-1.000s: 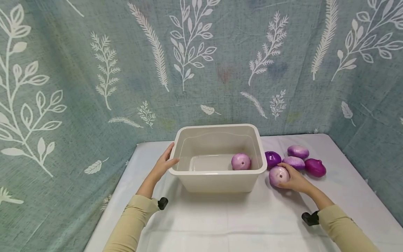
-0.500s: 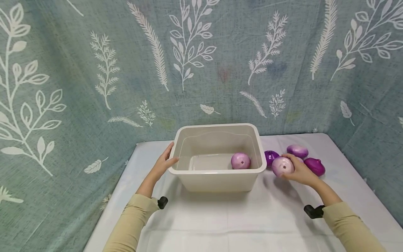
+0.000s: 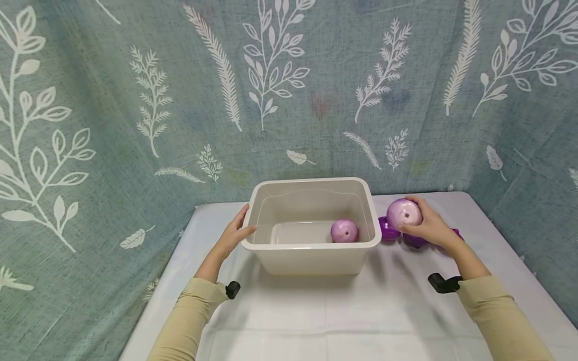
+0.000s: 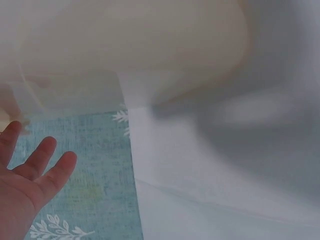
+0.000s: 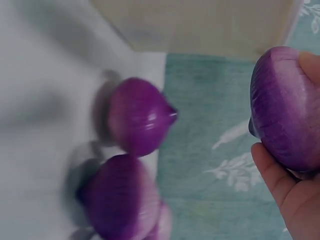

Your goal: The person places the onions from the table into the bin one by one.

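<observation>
At the left end of the beige plastic bin (image 3: 311, 260), my left hand (image 3: 232, 235) rests with its thumb at the rim. The left wrist view shows the fingers (image 4: 57, 172) of that hand spread and fairly straight beside the bin wall. My right hand (image 3: 429, 225) grips a purple-and-white onion (image 3: 403, 213), raised above the table to the right of the bin. In the right wrist view, the held onion (image 5: 287, 110) sits between thumb and fingers. One pale purple onion (image 3: 344, 231) lies inside the bin, toward its right end.
Several onions stay on the table right of the bin, partly hidden by my right hand; a dark purple onion (image 3: 388, 229) lies closest to the bin wall. A white cloth covers the table (image 3: 289, 321). A green leaf-patterned curtain (image 3: 180, 100) hangs behind and at both sides.
My right hand has lifted the purple-and-white onion off the table, up and farther back, over the other onions. The left hand and the bin have stayed in place.
</observation>
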The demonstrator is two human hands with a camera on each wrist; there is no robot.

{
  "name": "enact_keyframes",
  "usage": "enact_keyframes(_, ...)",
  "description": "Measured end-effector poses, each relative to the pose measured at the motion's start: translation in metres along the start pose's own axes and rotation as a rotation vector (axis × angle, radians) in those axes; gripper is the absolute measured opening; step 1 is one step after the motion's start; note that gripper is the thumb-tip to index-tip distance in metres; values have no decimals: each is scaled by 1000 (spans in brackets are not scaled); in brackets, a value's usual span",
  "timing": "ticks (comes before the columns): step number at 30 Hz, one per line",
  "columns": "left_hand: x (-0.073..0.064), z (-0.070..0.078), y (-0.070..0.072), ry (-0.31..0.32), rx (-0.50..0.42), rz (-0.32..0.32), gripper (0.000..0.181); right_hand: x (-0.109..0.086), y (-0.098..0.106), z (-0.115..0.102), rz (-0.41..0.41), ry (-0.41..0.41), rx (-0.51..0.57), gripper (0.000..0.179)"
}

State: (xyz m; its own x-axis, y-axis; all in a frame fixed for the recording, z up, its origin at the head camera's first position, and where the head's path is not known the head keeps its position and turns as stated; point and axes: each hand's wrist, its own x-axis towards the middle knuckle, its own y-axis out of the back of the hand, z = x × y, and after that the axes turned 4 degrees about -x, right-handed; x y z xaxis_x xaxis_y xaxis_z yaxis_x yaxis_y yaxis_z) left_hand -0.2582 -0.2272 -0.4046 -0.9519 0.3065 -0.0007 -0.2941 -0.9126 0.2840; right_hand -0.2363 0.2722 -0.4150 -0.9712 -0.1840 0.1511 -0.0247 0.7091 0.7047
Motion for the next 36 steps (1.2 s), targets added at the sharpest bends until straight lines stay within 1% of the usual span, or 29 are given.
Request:
enact_keyframes(5, 0, 0, 0, -4, -6, -2, 74, 13, 8, -18, 17, 37, 3, 83)
enact_keyframes(9, 1, 0, -1, -4, -8, -6, 74, 24, 13, -34, 13, 60, 33, 83)
enact_keyframes(12, 0, 1, -1, 2, -7, -6, 73, 32, 15, -45, 2, 61, 32, 84)
enact_keyframes(16, 0, 2, -1, 5, -6, -6, 73, 42, 15, -60, 11, 79, -2, 84)
enact_keyframes(19, -1, 2, -1, 3, -3, -7, 73, 49, 12, -71, 16, 111, -6, 82)
enact_keyframes(22, -1, 2, -1, 8, -4, -4, 73, 55, 8, -81, 3, 144, 6, 80)
enact_keyframes(29, -1, 3, -1, 16, 0, -6, 73, 71, -5, -100, -44, 169, 8, 81)
enact_keyframes(36, -1, 3, -1, 20, 9, -5, 73, 82, -18, -111, -65, 206, 23, 81)
